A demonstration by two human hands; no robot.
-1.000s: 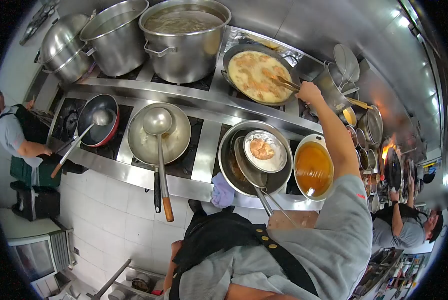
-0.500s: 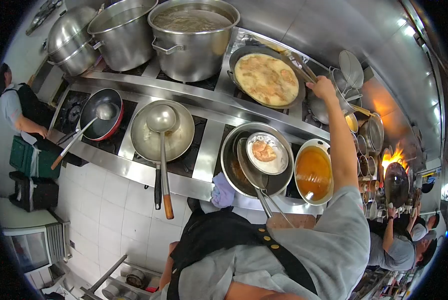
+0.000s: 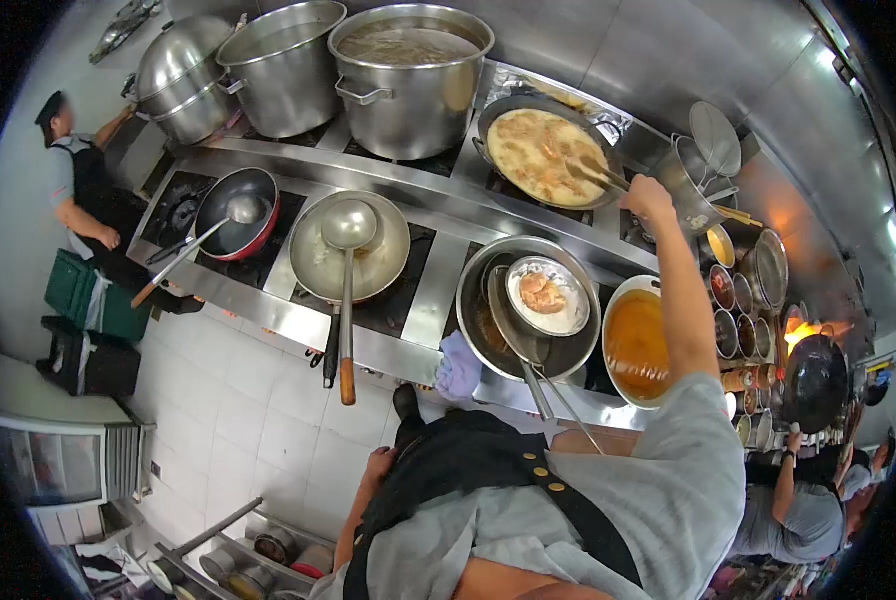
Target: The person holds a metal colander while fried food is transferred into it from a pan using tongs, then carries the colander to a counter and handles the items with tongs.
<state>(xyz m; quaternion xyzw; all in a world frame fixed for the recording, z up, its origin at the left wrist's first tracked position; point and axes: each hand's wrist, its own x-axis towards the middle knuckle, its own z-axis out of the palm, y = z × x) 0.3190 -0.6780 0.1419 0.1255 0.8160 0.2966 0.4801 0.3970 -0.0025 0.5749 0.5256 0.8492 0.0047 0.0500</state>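
My right hand [image 3: 650, 200] is closed round metal tongs [image 3: 602, 177], whose tips are in the foaming oil of a black wok [image 3: 530, 155] on the back burner. Browned pieces float in that oil. My left hand [image 3: 379, 465] hangs low beside my apron; its fingers are too small to make out. In front of me a large metal bowl [image 3: 468, 325] holds a strainer and a small bowl of white powder [image 3: 564, 318] with a coated piece [image 3: 542, 293] on it. An oval dish of orange-brown liquid [image 3: 636, 345] is partly hidden by my forearm.
Big stockpots [image 3: 413, 100] line the back left. A ladle [image 3: 349, 225] rests in a light pan [image 3: 308, 255], another in a red pan [image 3: 264, 243]. A purple cloth [image 3: 458, 367] lies at the stove edge. One person [image 3: 88, 195] stands left; others [image 3: 793, 510] work near flames [image 3: 800, 332].
The tongs were lifted at the wok's right rim half a second ago and are now down in the oil. The left person has raised an arm. The view has shifted slightly.
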